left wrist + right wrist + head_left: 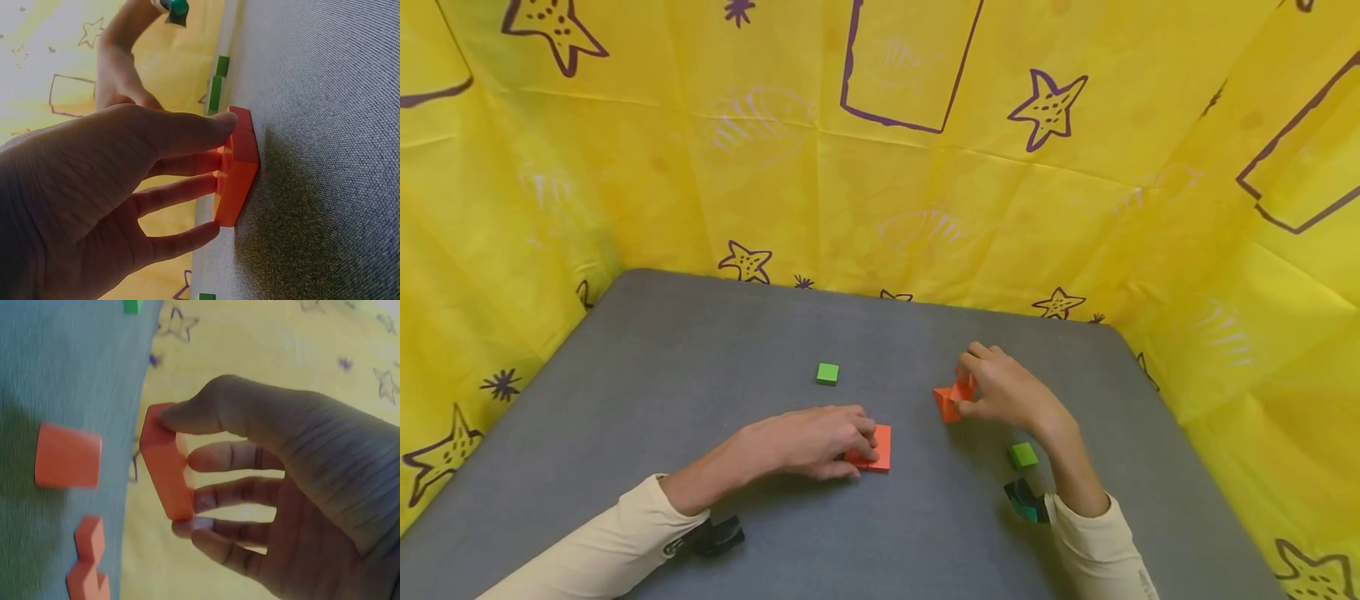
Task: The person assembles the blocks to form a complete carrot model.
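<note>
The cloth (865, 179) around us is strong yellow, drawn all over in dark purple: stars (1050, 110) dotted inside, spiky bursts (502, 384), and big four-sided outlines (891, 122). Fainter striped ovals (925, 231) show in pale whitish lines between them. The table (820, 550) is plain grey, though up close from the left wrist it has a fine speckled weave, and from the right wrist it looks blue-green. The blocks come in two colours: bright orange blocks (883, 448), redder on some faces, and grass-green blocks (827, 372). Both sleeves (598, 537) are plain cream. The left wrist gadget (720, 536) is black; the right one (1024, 501) is black with teal.
</note>
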The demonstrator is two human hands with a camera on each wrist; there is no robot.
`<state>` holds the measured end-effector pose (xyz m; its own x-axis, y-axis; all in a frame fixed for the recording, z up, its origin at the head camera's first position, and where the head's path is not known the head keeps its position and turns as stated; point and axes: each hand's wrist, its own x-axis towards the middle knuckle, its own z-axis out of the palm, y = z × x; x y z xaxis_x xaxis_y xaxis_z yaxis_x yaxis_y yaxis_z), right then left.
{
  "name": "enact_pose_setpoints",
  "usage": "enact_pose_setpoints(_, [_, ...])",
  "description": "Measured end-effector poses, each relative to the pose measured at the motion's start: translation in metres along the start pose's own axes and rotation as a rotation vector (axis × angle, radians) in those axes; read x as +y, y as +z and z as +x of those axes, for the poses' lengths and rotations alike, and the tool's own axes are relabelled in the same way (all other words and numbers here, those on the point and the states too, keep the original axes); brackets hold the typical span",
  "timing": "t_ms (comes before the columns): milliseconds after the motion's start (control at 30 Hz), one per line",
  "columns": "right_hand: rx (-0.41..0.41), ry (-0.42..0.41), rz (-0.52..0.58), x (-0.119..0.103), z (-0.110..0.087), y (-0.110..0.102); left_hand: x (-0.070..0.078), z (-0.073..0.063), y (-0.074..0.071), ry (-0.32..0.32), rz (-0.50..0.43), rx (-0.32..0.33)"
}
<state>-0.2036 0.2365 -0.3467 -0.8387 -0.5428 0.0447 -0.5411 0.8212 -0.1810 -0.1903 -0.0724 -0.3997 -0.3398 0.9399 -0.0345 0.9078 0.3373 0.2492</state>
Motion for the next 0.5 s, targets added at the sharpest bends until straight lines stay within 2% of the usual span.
enact_pose_setpoints(133, [-0.003,-0.089,-0.046,-0.017,0.005,0.006,-0.001,0.0,0.001,0.011,-0.002,0.008])
enact_pose_setpoints(267, [-0.059,-0.166,-0.039,-0.03,0.008,0.015,-0.002,0.0,0.001,0.021,0.004,0.017])
enact_pose_setpoints(500, [-0.182,-0.201,-0.009,-0.045,0.016,0.032,-0.003,0.002,0.001,0.019,0.012,0.012])
